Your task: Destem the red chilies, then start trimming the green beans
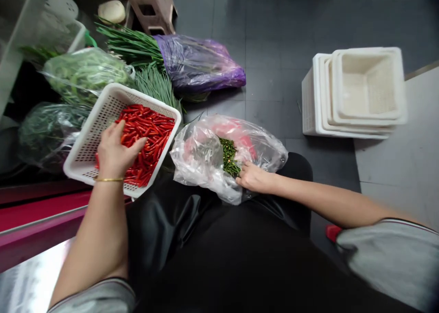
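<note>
My left hand [116,148] is over a white perforated basket [91,141] of red chillies [151,135]. Its thumb is spread from its fingers, and the fingertips are at the chillies, with nothing seen gripped. A clear plastic bag [202,153] with pink-red patches rests by my lap. Inside its mouth are green chilli stems [229,156]. My right hand [255,177] is at the bag's right side, fingers curled together beside the stems. What those fingers hold is hidden.
Bagged green vegetables [85,73] and dark leafy greens [51,130] lie left of the basket. Long green stalks [132,45] stick out of a purple bag [202,64] ahead. A pink stool [151,4] stands beyond. Nested white baskets [368,87] are on the right.
</note>
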A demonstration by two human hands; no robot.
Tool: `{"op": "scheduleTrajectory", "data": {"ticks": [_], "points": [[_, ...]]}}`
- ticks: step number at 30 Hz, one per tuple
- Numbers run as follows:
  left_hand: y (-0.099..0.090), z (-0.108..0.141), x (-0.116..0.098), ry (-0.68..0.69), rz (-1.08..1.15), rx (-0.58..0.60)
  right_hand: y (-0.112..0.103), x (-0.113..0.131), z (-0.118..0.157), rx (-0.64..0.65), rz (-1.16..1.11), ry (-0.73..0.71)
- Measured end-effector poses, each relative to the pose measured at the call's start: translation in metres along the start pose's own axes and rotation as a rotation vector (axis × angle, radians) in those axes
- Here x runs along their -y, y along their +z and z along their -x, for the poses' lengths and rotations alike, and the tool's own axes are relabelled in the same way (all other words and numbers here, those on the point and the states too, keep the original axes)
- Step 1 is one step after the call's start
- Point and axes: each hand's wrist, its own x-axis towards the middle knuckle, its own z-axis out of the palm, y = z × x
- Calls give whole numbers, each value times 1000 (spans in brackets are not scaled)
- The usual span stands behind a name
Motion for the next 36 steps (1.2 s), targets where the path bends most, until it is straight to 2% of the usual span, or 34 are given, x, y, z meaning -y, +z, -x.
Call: {"op": "scheduleTrajectory", "data": {"ticks": [1, 2, 5, 7, 9, 11, 13, 15, 17, 19, 22, 24, 26, 28, 30, 32, 33, 34, 36], "points": [[4, 7, -24, 62, -31, -62, -3, 4, 7, -33, 6, -10], [9, 15, -51, 186, -22, -46, -9, 8, 12, -63, 13, -17], [28, 38, -119, 601, 3, 230, -30, 17, 24, -111, 27, -29], [42, 49, -140, 754, -18, 427, -36, 19, 30, -127, 28, -34], [49, 57, -136, 804, -67, 572, -33, 15, 35, -136, 17, -30], [48, 61, -117, 792, -132, 645, -30, 6, 38, -123, 5, -25], [38, 64, -96, 758, -193, 659, -34, -4, 35, -141, 8, -8], [24, 65, -82, 717, -236, 645, -51, -10, 28, -238, 27, 18], [8, 66, -77, 677, -242, 628, -71, -10, 21, -362, 37, 5], [-4, 68, -80, 656, -205, 613, -81, -6, 19, -406, 28, -82], [-12, 74, -89, 660, -119, 615, -67, -3, 25, -293, 23, -183], [-13, 77, -94, 669, -90, 623, -51, -6, 32, -183, 20, -163], [-14, 80, -95, 677, -93, 624, -46, -11, 39, -117, -2, -96], [-15, 81, -95, 686, -97, 617, -55, -14, 44, -96, -65, -38], [-17, 81, -93, 690, -78, 606, -72, -15, 43, -57, -191, -44], [-18, 82, -92, 686, -46, 596, -84, -16, 31, 9, -339, -82], [-18, 83, -92, 683, -32, 593, -86, -17, 21, 27, -381, -55], [-18, 84, -92, 678, -24, 590, -84, -19, 7, 37, -390, 4], [-16, 86, -94, 668, -25, 581, -71, -26, -27, 17, -296, 225]]}}
